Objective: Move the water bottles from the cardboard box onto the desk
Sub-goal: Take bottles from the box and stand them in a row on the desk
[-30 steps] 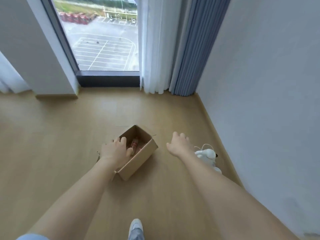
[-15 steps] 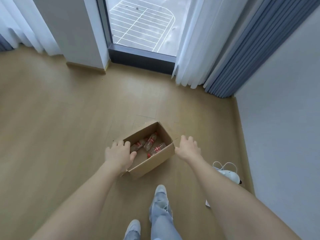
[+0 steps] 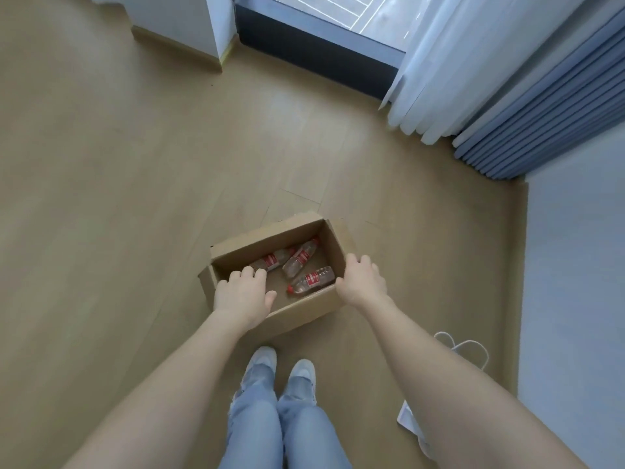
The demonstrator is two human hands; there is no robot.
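View: it tilts more steeply down, and both shoes (image 3: 262,358) and the jeans (image 3: 260,411) now show close below the cardboard box (image 3: 270,240).
Right hand (image 3: 362,280): comes from beside the box onto its right end wall.
Left hand (image 3: 241,296): slides over the near-left corner, fingers inside.
Water bottles (image 3: 300,258): all three now lie uncovered.

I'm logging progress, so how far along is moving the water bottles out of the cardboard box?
Nothing looks done: three water bottles lie in the cardboard box on the floor. In hand: the left hand and right hand are at the box's rim, neither holding a bottle. Left: all three; no desk is in view.
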